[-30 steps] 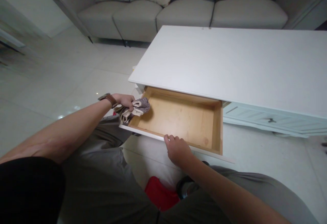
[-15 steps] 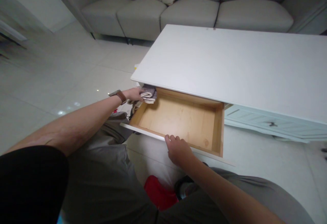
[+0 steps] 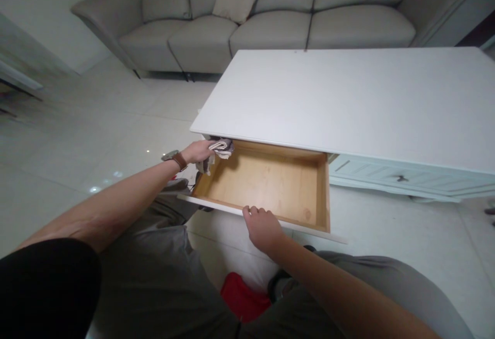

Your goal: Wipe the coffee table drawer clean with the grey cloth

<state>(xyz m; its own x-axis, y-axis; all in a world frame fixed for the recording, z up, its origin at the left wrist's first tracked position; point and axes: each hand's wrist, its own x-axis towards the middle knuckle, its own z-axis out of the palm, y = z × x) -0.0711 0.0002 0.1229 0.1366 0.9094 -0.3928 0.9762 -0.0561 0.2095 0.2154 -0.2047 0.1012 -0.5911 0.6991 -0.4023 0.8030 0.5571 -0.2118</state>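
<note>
My left hand (image 3: 198,151) is closed on a folded grey and white cloth (image 3: 221,148) at the left rear corner of a pulled-out wooden drawer (image 3: 266,184). Part of the cloth hangs over the drawer's left side wall, and its rear part is close under the tabletop edge. My right hand (image 3: 263,225) grips the middle of the drawer's white front edge, fingers curled over the top. The drawer's pale wood bottom shows bare. A watch with a brown strap (image 3: 178,160) is on my left wrist.
The white coffee table (image 3: 332,97) stands over the drawer, with a second, closed drawer front (image 3: 394,176) and its dark knob to the right. Behind it is a grey sofa (image 3: 270,35). A red object (image 3: 243,298) lies on the tiled floor between my legs.
The view has tilted up slightly and shifted, so the table sits a little lower and further left. My left hand keeps hold of the cloth near the same corner; my right hand stays on the drawer front.
</note>
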